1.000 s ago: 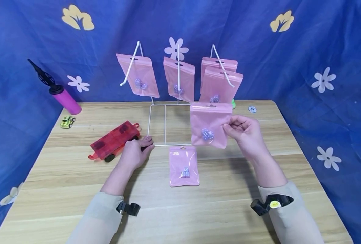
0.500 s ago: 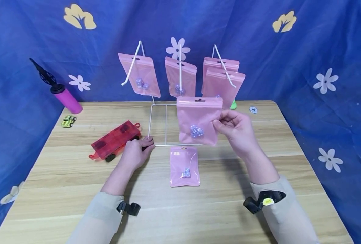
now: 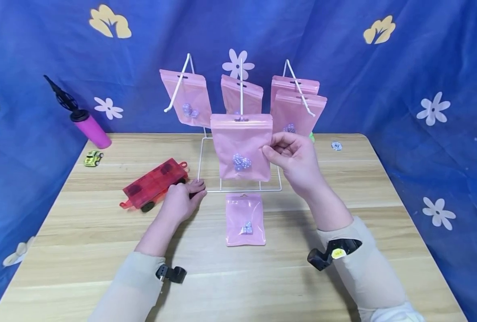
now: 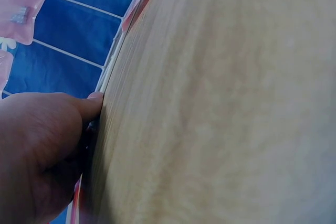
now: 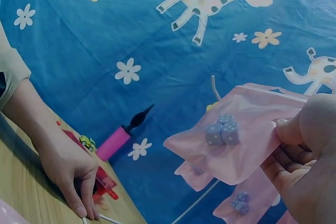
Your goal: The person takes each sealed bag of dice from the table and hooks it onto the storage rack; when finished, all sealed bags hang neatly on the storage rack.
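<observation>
In the head view my right hand point(image 3: 292, 161) pinches the right edge of a pink zip bag point(image 3: 230, 138) with purple dice point(image 3: 241, 162) inside. The bag hangs upright just in front of the middle hook of a white wire rack point(image 3: 241, 89); its hang hole appears near the hook's tip, though I cannot tell whether they touch. At the rack's front left corner, my left hand point(image 3: 182, 201) grips the base wire between thumb and fingers. Pink bags hang on the left hook point(image 3: 187, 96), middle hook and right hook point(image 3: 299, 109). Another pink bag point(image 3: 245, 210) lies flat before the rack.
A red toy trailer point(image 3: 155, 183) stands beside my left hand. Behind it are a small green toy car point(image 3: 93, 158) and a pink hand pump point(image 3: 93, 130). A round blue-and-white chip point(image 3: 336, 146) lies at the back right. Blue patterned cloth surrounds the table.
My right hand has carried the pinched zip bag left and upward, from in front of the right hook to the middle one. The left hand has stayed on the rack's corner.
</observation>
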Demonstrator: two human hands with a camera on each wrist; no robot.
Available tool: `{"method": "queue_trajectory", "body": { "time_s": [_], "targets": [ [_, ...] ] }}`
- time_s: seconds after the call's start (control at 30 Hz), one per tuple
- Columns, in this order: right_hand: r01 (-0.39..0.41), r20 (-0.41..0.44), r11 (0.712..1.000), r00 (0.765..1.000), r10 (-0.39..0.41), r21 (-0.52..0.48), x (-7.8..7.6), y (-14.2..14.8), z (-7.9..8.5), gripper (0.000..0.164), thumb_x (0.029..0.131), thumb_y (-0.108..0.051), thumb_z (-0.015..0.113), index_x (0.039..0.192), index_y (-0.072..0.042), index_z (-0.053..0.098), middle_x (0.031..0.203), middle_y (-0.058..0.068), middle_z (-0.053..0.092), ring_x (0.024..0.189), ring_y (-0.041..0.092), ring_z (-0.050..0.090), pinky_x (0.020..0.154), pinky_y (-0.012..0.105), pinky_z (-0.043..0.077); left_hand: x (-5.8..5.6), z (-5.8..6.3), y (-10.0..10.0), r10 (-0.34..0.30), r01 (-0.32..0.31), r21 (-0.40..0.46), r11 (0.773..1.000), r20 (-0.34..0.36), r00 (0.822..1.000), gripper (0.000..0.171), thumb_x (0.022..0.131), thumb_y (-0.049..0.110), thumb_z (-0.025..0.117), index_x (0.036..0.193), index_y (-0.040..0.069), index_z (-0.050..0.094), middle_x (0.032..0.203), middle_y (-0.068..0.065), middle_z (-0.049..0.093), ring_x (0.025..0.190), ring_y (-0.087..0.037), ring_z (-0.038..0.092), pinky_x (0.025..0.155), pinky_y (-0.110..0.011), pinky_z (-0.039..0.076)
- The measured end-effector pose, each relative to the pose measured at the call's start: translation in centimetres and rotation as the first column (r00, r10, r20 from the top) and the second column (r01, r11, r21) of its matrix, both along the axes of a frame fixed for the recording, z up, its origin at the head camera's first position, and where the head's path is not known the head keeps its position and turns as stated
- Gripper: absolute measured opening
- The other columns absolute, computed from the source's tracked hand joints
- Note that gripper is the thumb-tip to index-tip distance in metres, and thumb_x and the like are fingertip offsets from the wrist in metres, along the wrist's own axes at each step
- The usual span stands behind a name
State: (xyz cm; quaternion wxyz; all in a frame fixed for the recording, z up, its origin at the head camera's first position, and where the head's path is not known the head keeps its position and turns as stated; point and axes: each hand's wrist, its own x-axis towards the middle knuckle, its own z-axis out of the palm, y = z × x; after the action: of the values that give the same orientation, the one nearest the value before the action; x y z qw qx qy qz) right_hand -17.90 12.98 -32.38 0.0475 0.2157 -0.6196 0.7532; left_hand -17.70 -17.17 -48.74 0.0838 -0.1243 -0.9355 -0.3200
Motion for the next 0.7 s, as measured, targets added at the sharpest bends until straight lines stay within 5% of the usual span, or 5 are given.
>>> {"method": "queue_trajectory", "body": {
  "time_s": [0.7],
  "targets": [
    [0.101, 0.089, 0.995, 0.991, -0.102, 0.009, -3.2, -1.4, -1.5, 0.007, 0.086, 0.014, 0.064, 0.088, 0.007, 0.064, 0.085, 0.008, 0.068, 0.078, 0.016, 0.061, 0.072, 0.023, 0.054, 0.0, 0.0, 0.0, 0.003, -0.003, 0.007, 1.0, -0.008, 1.0, 0.026, 0.088, 0.019, 0.075, 0.11, 0.006, 0.075, 0.116, -0.01, 0.07, 0.114, -0.023, 0.063, 0.099, -0.046, 0.047]
  ]
}}
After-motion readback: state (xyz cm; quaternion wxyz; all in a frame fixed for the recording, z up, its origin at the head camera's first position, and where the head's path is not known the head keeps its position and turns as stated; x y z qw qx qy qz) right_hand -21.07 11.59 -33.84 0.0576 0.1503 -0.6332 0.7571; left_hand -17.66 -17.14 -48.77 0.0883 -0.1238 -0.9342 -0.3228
